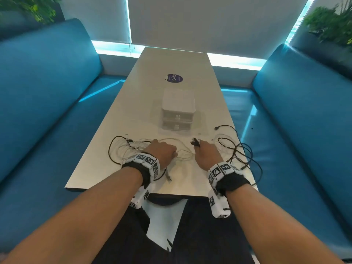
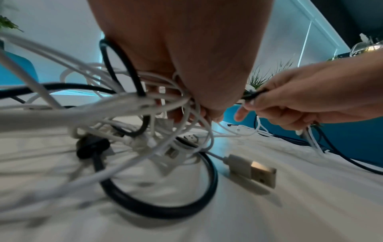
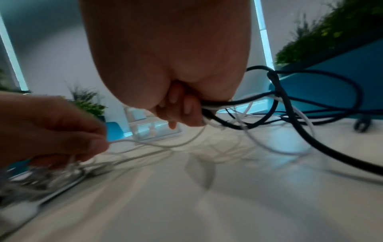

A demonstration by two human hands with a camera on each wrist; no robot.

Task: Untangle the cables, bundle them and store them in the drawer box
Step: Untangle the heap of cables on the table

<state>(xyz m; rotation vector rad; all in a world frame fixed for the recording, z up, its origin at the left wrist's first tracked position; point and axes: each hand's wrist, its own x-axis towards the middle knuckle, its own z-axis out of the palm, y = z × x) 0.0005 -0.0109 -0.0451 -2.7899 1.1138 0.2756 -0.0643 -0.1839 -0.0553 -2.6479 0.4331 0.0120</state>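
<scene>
The fingers (image 2: 182, 113) of the left hand (image 1: 162, 150) are curled around a tangle of thin white cables (image 2: 116, 104), through which a thicker black cable (image 2: 161, 208) is looped onto the table. A white cable ending in a flat metal USB plug (image 2: 251, 170) is seen lying on the table just beside this tangle. The fingers (image 3: 186, 109) of the right hand (image 1: 206, 153) are clamped on a black cable (image 3: 300, 131) together with thin white strands (image 3: 298, 114); a dark connector end (image 1: 194, 142) is shown projecting from this grip in the head view. One thin white cable (image 1: 182, 147) is stretched between the two hands. Loose black loops (image 1: 242, 151) are spread over the right near corner of the pale rectangular table (image 1: 171, 63), some hanging past its edge. The white two-drawer plastic box (image 1: 178, 109) is placed at the middle of the table, well beyond the hands, with both drawers closed. A round dark sticker (image 1: 174, 78) is seen behind it. Blue upholstered benches (image 1: 47, 82) are placed along both sides.
</scene>
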